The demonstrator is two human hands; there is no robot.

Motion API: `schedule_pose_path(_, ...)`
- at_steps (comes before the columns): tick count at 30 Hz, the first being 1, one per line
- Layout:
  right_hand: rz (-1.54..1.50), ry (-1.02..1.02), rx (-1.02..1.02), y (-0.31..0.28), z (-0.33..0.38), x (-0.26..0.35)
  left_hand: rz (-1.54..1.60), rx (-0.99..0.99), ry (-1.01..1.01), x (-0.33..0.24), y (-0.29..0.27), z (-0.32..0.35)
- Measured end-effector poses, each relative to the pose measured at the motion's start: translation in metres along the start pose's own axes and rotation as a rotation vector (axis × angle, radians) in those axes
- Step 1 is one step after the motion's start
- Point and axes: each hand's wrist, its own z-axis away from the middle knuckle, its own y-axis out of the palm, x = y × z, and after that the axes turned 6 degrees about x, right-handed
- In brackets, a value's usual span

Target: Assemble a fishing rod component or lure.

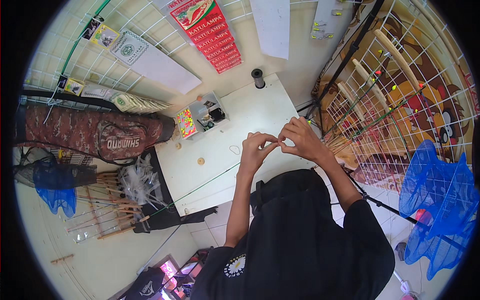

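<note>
Over the right part of a white table (pixel 220 175), my two hands meet fingertip to fingertip. My left hand (pixel 256 149) is closed in a pinch, and so is my right hand (pixel 301 140). Whatever lies between the fingertips is too small to make out. A thin green rod (pixel 210 180) slants across the table's near side toward my left wrist; its wooden handle (pixel 145 218) sticks out past the left edge. Whether the rod's tip joins what my fingers pinch cannot be seen. A small loop of thin line (pixel 234 149) lies left of my left hand.
A divided box (pixel 220 125) holding bright small pieces and dark items stands at the table's back left. Behind it is a dark spool (pixel 258 78). A camouflage bag (pixel 120 132) borders the left; a wire rack (pixel 395 85) with rods and blue nets (pixel 440 205) border the right.
</note>
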Motion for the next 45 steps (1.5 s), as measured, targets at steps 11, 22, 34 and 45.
schedule_pose_path(11, -0.007, 0.039, -0.057, 0.006, 0.003, 0.002, -0.179, -0.061, 0.024, -0.004, 0.016, 0.010)
schedule_pose_path(22, -0.032, 0.040, -0.042, 0.006, 0.002, 0.005, 0.121, 0.011, -0.078, 0.001, 0.013, 0.009)
schedule_pose_path(34, -0.022, 0.038, -0.089, 0.006, 0.002, 0.007, 0.647, -0.037, -0.217, 0.011, 0.013, 0.013)
schedule_pose_path(45, -0.015, 0.052, -0.099, 0.005, 0.001, 0.010, 0.834, -0.165, -0.269, 0.006, 0.021, 0.008)
